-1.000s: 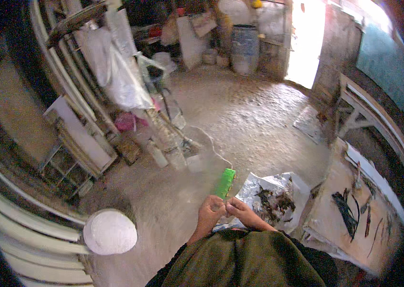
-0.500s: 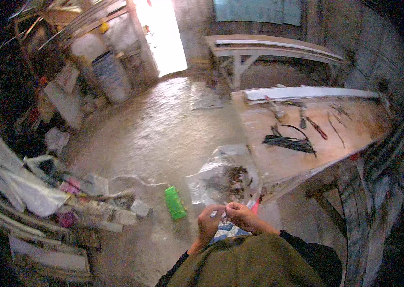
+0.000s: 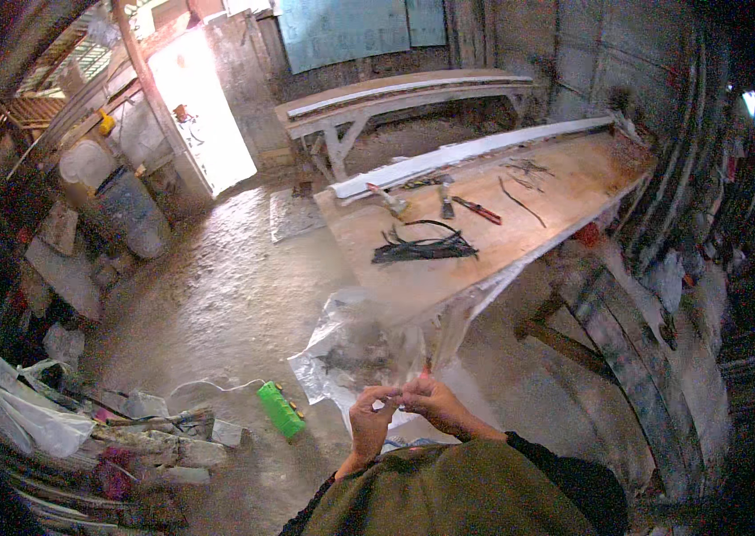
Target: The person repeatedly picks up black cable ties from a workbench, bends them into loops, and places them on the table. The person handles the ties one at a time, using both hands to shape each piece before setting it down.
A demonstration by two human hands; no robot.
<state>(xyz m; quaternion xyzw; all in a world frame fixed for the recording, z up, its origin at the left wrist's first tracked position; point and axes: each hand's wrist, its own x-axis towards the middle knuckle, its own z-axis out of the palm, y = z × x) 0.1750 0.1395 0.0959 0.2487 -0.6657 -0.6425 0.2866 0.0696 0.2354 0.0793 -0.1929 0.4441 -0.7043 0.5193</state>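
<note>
In front of my body, low in the view, my left hand (image 3: 370,422) and my right hand (image 3: 436,404) meet with their fingertips pinched together. Something small and pale seems to be between them, too small to name. Both hands are over a crumpled transparent plastic sheet (image 3: 313,355) with dark scraps on it. On the wooden table (image 3: 565,183) ahead of the hands lies a bundle of black strips (image 3: 424,247), one of them looped upward. Beyond it are a red-handled tool (image 3: 478,211), a paintbrush (image 3: 386,200) and several loose dark strands (image 3: 525,201).
A green power strip (image 3: 280,409) with a white cord lies on the floor to the left. Scrap wood and plastic (image 3: 163,447) are heaped at lower left. A long white strip (image 3: 467,159) edges the table. A second bench (image 3: 351,112) stands behind; a curved plank (image 3: 632,357) is at right.
My view has turned to the right, so the table and floor things sit further left. Both hands stay pinched together in front of me.
</note>
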